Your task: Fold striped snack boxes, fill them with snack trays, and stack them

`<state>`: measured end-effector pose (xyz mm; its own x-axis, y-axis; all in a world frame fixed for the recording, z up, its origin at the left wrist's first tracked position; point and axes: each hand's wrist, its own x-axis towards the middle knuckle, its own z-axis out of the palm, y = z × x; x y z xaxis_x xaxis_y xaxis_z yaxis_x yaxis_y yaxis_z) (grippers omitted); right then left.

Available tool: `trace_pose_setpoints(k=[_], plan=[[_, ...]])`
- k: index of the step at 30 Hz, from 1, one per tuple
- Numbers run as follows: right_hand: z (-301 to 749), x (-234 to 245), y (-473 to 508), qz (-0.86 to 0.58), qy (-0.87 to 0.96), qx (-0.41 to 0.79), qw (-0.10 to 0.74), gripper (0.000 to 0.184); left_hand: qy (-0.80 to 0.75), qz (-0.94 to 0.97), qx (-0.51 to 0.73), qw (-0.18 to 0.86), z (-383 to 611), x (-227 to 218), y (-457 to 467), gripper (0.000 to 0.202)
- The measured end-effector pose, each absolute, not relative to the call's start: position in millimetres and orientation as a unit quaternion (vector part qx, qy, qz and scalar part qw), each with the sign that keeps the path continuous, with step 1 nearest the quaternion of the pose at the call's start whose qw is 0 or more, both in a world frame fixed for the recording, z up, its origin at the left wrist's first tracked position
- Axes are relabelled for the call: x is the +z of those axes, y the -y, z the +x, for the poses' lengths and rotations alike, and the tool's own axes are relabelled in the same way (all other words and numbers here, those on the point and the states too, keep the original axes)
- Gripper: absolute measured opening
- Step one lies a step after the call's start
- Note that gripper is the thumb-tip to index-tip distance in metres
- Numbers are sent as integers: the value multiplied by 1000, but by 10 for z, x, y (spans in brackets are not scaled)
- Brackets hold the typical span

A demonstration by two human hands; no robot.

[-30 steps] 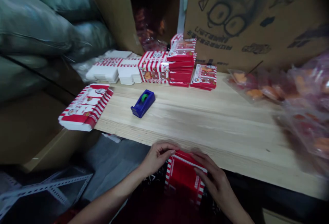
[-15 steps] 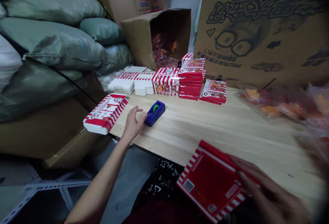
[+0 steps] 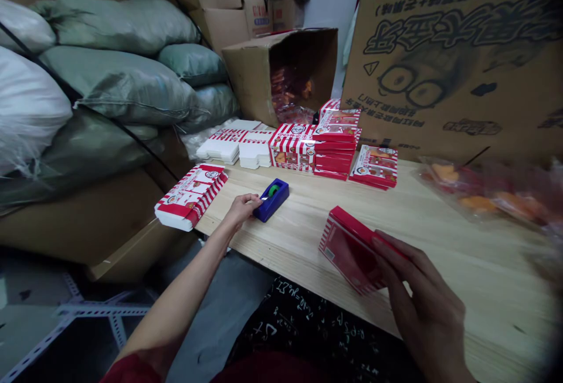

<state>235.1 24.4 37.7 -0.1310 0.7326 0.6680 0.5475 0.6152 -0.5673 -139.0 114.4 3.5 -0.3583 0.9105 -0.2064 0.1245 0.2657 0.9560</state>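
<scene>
My left hand (image 3: 241, 209) lies on the pale wooden table (image 3: 316, 224), its fingertips at the front end of a blue tape dispenser (image 3: 271, 200) with a green tape core. Whether those fingers pinch the tape is too small to tell. My right hand (image 3: 417, 292) grips a red-and-white striped carton (image 3: 350, 249) by its near side, holding it tilted just above the table. My fingers hide part of the carton's edge.
A folded striped carton (image 3: 191, 197) lies at the table's left end. Stacked cartons (image 3: 334, 151) and flat white blanks (image 3: 220, 148) line the back. Bagged orange snacks (image 3: 492, 192) lie right; green sacks (image 3: 123, 84) and cardboard boxes (image 3: 457, 60) border the table.
My left hand has moved off the carton and reached the dispenser. My right hand has carried the carton up over the table and turned it. The view has tilted upward.
</scene>
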Motion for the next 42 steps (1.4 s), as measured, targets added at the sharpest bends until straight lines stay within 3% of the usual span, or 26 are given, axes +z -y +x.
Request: trace_pose_setpoints(k=[10,15,20,24,25,29,31,38,42], plan=[[2252,444,-249,-395,770,32,500,33,-632,345,575,389,-1344,-241,-824,42],[2256,474,-280,-375,783,21,495,42,-647,350,590,332,-1367,-323,-668,37],[2253,458,-287,-379,783,35,492,50,-619,378,609,322,-849,94,-437,30],[2228,481,-266,-382,783,41,490,51,-508,412,603,458,49,614,-235,24],[2218,488,-257,-381,783,41,490,49,-475,411,605,490,247,702,-221,28],[2172,495,-228,-383,770,42,509,42,-419,366,606,569,683,792,-289,89],[2153,496,-229,-384,759,47,524,41,-426,351,604,575,721,754,-333,96],[2181,629,-277,-383,779,71,492,50,-418,398,525,626,527,674,-463,81],[2208,729,-295,-392,783,113,469,41,-470,526,480,522,385,542,-544,53]])
